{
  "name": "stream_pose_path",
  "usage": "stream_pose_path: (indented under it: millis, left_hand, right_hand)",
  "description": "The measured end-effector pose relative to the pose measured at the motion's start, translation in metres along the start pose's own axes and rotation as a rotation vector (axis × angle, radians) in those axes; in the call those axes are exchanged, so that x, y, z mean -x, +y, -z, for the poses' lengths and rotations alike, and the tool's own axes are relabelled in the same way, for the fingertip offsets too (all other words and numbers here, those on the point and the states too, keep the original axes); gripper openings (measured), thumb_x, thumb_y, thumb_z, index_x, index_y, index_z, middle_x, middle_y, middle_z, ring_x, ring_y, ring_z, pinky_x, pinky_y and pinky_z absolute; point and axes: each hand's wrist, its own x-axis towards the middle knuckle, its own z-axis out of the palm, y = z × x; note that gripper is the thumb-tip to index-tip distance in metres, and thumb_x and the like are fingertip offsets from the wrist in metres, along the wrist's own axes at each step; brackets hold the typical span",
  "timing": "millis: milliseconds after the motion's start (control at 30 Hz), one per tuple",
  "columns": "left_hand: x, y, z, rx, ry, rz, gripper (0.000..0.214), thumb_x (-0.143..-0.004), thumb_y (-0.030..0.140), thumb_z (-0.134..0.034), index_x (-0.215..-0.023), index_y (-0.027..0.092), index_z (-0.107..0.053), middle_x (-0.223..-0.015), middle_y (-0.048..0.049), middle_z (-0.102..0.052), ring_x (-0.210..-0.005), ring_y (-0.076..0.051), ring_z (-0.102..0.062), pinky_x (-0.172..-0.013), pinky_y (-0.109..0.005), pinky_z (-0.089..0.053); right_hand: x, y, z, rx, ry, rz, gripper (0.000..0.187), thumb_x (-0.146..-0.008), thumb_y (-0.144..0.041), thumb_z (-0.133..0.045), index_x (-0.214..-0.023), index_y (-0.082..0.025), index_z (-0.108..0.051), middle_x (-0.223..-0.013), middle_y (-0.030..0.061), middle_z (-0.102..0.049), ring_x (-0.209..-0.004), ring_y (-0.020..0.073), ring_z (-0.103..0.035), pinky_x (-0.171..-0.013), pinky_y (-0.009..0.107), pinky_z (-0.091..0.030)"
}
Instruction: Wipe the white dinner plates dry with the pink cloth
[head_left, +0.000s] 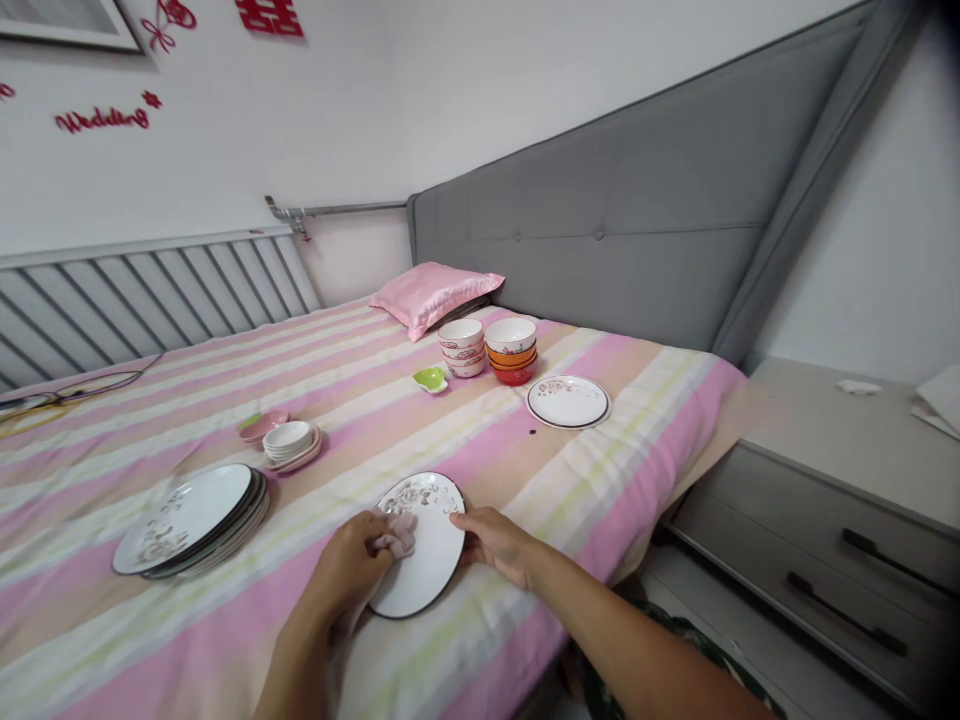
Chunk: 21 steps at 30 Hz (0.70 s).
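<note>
White plate (429,575) was over the bedspread (367,415), around 6 o'clock in view, face up and tilted. Outline ran longest 1-to-7 o'clock, floral print (418,492) toward 12. Right grip (499,545) had its rim at 3, thumb on top; left grip (354,562) held a pale cloth (403,533) to its face at 9. Right fingers partly hidden underneath; couldn't tell if the underside touched down. Bedspread edge near at 4; open room toward plate stack (199,515) at 9, second plate (568,405) at 1–2.
</note>
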Motion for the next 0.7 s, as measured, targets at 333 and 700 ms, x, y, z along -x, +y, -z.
stream_pose_path:
  millis: [333, 700]
  left_hand:
    - [-0.011, -0.019, -0.013, -0.19, 0.282, -0.183, 0.026, -0.074, 0.017, -0.047, -0.088, 0.019, -0.07, -0.098, -0.0096, -0.065, -0.099, -0.027, -0.056, -0.088, -0.04, -0.045]
    - [-0.016, -0.008, -0.029, -0.163, 0.421, -0.263, 0.038, -0.085, 0.02, -0.04, -0.117, 0.02, -0.06, -0.126, -0.0116, -0.051, -0.119, -0.026, -0.046, -0.1, -0.043, -0.04]
  right_hand:
    - [0.001, 0.002, 0.003, 0.042, -0.06, 0.034, 0.046, -0.061, -0.046, -0.074, -0.087, -0.009, -0.068, -0.087, 0.011, -0.069, -0.087, 0.0235, -0.063, -0.085, 0.042, -0.047]
    - [0.002, 0.004, 0.002, 0.093, -0.121, 0.061, 0.052, -0.058, -0.05, -0.076, -0.09, -0.01, -0.069, -0.081, 0.0081, -0.069, -0.082, 0.0222, -0.063, -0.084, 0.043, -0.047]
